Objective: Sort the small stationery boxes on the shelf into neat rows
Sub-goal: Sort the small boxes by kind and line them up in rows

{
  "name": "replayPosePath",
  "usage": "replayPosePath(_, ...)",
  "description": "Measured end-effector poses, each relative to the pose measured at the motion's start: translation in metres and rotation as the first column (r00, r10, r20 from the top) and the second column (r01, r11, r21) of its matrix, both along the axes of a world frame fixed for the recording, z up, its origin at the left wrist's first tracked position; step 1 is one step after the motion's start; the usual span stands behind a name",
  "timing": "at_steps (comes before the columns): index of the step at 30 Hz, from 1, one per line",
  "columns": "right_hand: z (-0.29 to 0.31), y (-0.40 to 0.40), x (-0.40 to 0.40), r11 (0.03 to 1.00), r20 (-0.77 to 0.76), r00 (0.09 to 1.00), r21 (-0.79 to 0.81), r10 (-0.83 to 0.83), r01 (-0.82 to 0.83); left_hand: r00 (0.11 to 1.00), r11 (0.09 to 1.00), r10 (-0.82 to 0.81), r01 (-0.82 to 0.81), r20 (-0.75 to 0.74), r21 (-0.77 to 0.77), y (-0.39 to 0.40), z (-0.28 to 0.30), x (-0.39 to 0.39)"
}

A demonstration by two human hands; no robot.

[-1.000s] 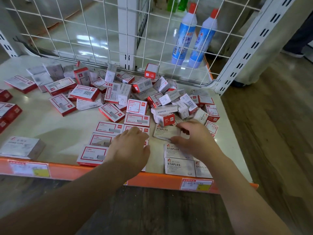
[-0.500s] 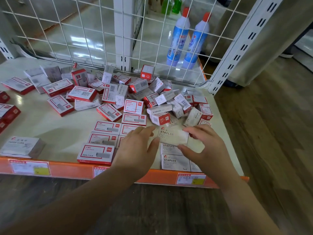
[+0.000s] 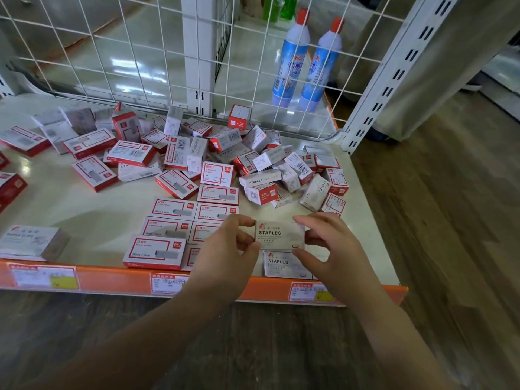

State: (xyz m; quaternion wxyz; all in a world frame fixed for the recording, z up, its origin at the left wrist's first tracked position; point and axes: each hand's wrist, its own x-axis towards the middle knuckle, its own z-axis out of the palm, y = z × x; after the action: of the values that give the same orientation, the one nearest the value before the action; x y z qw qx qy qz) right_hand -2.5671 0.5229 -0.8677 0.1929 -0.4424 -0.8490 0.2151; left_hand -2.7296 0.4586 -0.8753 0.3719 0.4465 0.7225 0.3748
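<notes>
A white staples box (image 3: 280,235) is held flat between my left hand (image 3: 228,246) and my right hand (image 3: 327,246), just above the front right part of the cream shelf (image 3: 84,209). Each hand pinches one end of it. Right below lies another white staples box (image 3: 282,264) against the front edge. To the left, red-framed boxes (image 3: 168,225) lie in tidy rows, several partly hidden under my left hand. Behind them a jumbled pile of red and white boxes (image 3: 253,167) spreads across the shelf.
A grey paper-clips box (image 3: 32,242) sits at the front left. An orange price strip (image 3: 112,280) runs along the shelf's front edge. A white wire grid (image 3: 146,57) closes the back, with two blue bottles (image 3: 305,60) behind it. Wooden floor lies to the right.
My right hand pulled the white staples box out of the pile toward the front. My left hand came off the red-framed rows and took hold of the box's left end.
</notes>
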Motion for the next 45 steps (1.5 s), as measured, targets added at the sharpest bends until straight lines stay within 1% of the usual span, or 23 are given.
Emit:
replayPosePath(6,0.0,0.003,0.003,1.0,0.042,0.999,-0.009,0.014,-0.013,0.999,0.999,-0.025,0.024,-0.026,-0.027,0.001,0.001,0.004)
replayPosePath(11,0.002,0.004,0.012,0.998,0.094,0.995,-0.055,0.015,-0.009,0.993,0.995,-0.092,0.088,-0.076,-0.055,0.002,0.001,0.008)
replayPosePath(17,0.008,0.007,0.033,0.994,0.145,0.989,-0.097,-0.033,0.048,0.952,0.985,-0.172,0.162,-0.254,-0.062,0.003,-0.001,0.018)
replayPosePath(19,0.01,0.009,0.042,0.991,0.168,0.984,-0.105,-0.061,0.079,0.898,0.969,-0.248,0.233,-0.362,-0.087,0.004,-0.001,0.022)
replayPosePath(21,0.012,0.012,0.051,0.986,0.203,0.975,-0.117,-0.096,0.122,0.809,0.933,-0.354,0.341,-0.469,-0.116,0.006,0.0,0.025)
replayPosePath(23,0.013,0.015,0.058,0.983,0.234,0.965,-0.11,-0.12,0.149,0.717,0.89,-0.439,0.427,-0.541,-0.156,0.01,0.002,0.029)
replayPosePath(26,0.012,0.02,0.063,0.983,0.259,0.957,-0.096,-0.127,0.157,0.627,0.844,-0.513,0.491,-0.587,-0.214,0.014,0.003,0.035)
replayPosePath(30,0.008,0.027,0.065,0.982,0.3,0.946,-0.096,-0.126,0.162,0.571,0.813,-0.553,0.531,-0.606,-0.241,0.021,0.002,0.038)
replayPosePath(32,0.005,0.031,0.066,0.98,0.308,0.944,-0.113,-0.122,0.164,0.575,0.812,-0.553,0.534,-0.603,-0.235,0.023,0.001,0.04)
replayPosePath(35,0.001,0.035,0.067,0.979,0.296,0.95,-0.141,-0.102,0.149,0.605,0.819,-0.542,0.535,-0.583,-0.206,0.026,0.001,0.04)
replayPosePath(41,-0.003,0.037,0.062,0.972,0.27,0.959,-0.187,-0.088,0.142,0.609,0.822,-0.527,0.541,-0.593,-0.176,0.03,0.001,0.039)
replayPosePath(45,-0.008,0.038,0.058,0.968,0.222,0.971,-0.206,-0.092,0.139,0.611,0.83,-0.511,0.532,-0.604,-0.165,0.032,-0.001,0.039)
